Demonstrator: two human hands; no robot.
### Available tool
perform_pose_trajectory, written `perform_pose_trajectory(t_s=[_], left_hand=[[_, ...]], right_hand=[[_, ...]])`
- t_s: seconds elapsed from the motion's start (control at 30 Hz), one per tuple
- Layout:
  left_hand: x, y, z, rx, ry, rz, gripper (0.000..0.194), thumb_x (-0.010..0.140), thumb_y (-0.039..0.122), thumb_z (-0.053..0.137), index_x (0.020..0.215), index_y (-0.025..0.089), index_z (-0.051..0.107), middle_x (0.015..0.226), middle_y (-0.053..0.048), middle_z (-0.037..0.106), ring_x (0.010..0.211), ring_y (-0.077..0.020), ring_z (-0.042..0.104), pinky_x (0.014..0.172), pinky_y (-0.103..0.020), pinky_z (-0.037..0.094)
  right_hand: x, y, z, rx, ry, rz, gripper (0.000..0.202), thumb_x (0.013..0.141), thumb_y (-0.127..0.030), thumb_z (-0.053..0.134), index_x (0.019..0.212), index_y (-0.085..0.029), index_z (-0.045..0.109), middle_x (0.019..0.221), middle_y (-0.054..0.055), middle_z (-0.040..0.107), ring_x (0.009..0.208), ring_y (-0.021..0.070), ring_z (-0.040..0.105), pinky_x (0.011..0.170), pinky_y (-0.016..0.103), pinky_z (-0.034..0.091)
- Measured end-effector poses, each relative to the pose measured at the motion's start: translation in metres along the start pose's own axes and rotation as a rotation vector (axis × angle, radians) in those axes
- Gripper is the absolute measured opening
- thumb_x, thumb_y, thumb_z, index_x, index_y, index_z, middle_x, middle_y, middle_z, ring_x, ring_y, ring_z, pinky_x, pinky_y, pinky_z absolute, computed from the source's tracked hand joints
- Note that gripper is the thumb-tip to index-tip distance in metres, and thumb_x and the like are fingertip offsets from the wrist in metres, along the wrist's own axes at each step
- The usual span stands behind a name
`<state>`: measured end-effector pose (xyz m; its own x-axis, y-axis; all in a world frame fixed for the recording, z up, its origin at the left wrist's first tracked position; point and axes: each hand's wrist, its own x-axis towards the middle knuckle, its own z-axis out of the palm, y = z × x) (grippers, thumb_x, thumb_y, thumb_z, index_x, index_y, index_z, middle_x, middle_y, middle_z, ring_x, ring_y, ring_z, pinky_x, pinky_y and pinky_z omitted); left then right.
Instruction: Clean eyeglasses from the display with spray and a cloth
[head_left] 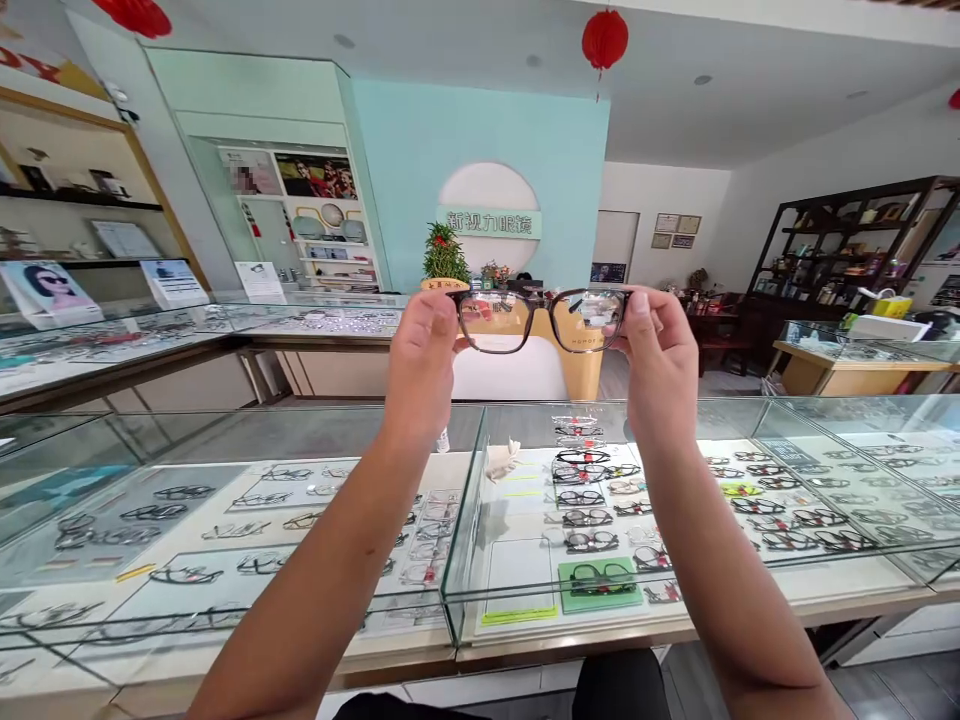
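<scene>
Both my arms stretch forward over the glass display case, holding up a pair of eyeglasses (541, 301) with dark rims and clear lenses. My left hand (422, 345) pinches the frame at its left end. At the right end, my right hand (661, 345) grips it between thumb and fingers. The glasses hang level at about the height of the far counter, and the shop behind shows through the lenses. The temples are mostly hidden by my hands.
Below my arms, a glass display case (480, 590) holds rows of eyeglasses, one pair on a green card (600, 597). A crumpled pale cloth (502, 458) lies inside. Another glass counter (322, 322) runs along the left. A potted plant (444, 252) stands behind the glasses.
</scene>
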<state>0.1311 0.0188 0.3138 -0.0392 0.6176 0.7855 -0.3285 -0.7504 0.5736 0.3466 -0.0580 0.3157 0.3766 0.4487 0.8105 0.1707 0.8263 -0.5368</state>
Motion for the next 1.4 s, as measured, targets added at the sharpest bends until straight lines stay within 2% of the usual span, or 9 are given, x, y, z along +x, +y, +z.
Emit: perform_pose_trajectory(t_s=[0.1,0.2,0.37,0.5,0.67,0.83,1.0,1.2,1.4], left_hand=[[-0.011,-0.027,-0.007,0.002,0.009,-0.077,0.053,0.089,0.075,0.069,0.115,0.028,0.069,0.121,-0.010,0.074,0.115,-0.0285,0.071,0.085,-0.037,0.056],[-0.031,-0.062,-0.018,0.001,0.000,-0.176,0.051,0.089,0.072,0.071,0.116,0.029,0.068,0.125,-0.007,0.074,0.118,-0.0254,0.071,0.087,-0.034,0.055],[-0.075,-0.141,-0.045,0.037,0.052,-0.392,0.052,0.089,0.071,0.072,0.118,0.028,0.068,0.123,-0.006,0.075,0.114,-0.0214,0.071,0.086,-0.030,0.055],[-0.104,-0.206,-0.068,0.042,0.074,-0.494,0.053,0.090,0.070,0.072,0.121,0.027,0.069,0.133,-0.008,0.073,0.117,-0.0222,0.069,0.085,-0.031,0.055],[-0.125,-0.259,-0.086,0.043,0.070,-0.562,0.057,0.091,0.071,0.069,0.126,0.026,0.069,0.139,-0.010,0.070,0.122,-0.0235,0.067,0.089,-0.032,0.054],[-0.137,-0.274,-0.098,0.037,0.043,-0.627,0.058,0.092,0.070,0.068,0.129,0.025,0.069,0.143,-0.011,0.069,0.124,-0.0231,0.067,0.090,-0.031,0.053],[-0.131,-0.268,-0.104,0.013,0.057,-0.638,0.060,0.090,0.070,0.072,0.128,0.023,0.070,0.140,-0.012,0.071,0.121,-0.0220,0.068,0.091,-0.030,0.054],[-0.124,-0.258,-0.104,0.067,0.088,-0.628,0.061,0.088,0.072,0.073,0.124,0.023,0.072,0.138,-0.012,0.072,0.120,-0.0229,0.068,0.094,-0.032,0.055],[-0.126,-0.257,-0.105,0.082,0.035,-0.600,0.060,0.089,0.069,0.073,0.127,0.022,0.072,0.146,-0.013,0.068,0.121,-0.0227,0.068,0.096,-0.032,0.053]], right_hand=[[-0.010,0.027,-0.004,-0.014,0.003,0.067,0.033,0.101,-0.060,0.064,0.114,-0.030,0.070,0.105,0.003,0.071,0.091,0.0174,0.069,0.080,0.035,0.058],[-0.029,0.066,-0.010,-0.035,-0.004,0.148,0.032,0.101,-0.057,0.064,0.116,-0.030,0.070,0.104,0.004,0.071,0.089,0.0176,0.069,0.078,0.035,0.057],[-0.071,0.146,-0.018,-0.004,-0.010,0.366,0.033,0.096,-0.058,0.070,0.112,-0.029,0.073,0.097,0.002,0.071,0.081,0.0160,0.067,0.074,0.032,0.055],[-0.097,0.206,-0.021,0.003,-0.048,0.492,0.038,0.092,-0.061,0.071,0.110,-0.028,0.074,0.093,0.001,0.071,0.079,0.0161,0.065,0.074,0.031,0.054],[-0.116,0.254,-0.023,-0.022,-0.057,0.564,0.041,0.092,-0.061,0.070,0.113,-0.027,0.074,0.096,0.002,0.070,0.081,0.0164,0.063,0.077,0.031,0.053],[-0.127,0.268,-0.024,-0.066,-0.081,0.644,0.046,0.091,-0.064,0.069,0.116,-0.025,0.074,0.099,0.004,0.071,0.083,0.0186,0.064,0.076,0.033,0.052],[-0.133,0.271,-0.022,-0.062,-0.135,0.677,0.047,0.092,-0.063,0.069,0.119,-0.025,0.075,0.106,0.005,0.073,0.083,0.0181,0.064,0.078,0.033,0.053],[-0.140,0.279,-0.022,-0.023,-0.175,0.742,0.049,0.093,-0.065,0.068,0.122,-0.026,0.076,0.090,0.003,0.071,0.084,0.0189,0.064,0.076,0.033,0.053],[-0.138,0.276,-0.021,0.098,-0.150,0.765,0.049,0.092,-0.068,0.068,0.117,-0.027,0.077,0.111,0.006,0.076,0.079,0.0177,0.065,0.071,0.034,0.053]])
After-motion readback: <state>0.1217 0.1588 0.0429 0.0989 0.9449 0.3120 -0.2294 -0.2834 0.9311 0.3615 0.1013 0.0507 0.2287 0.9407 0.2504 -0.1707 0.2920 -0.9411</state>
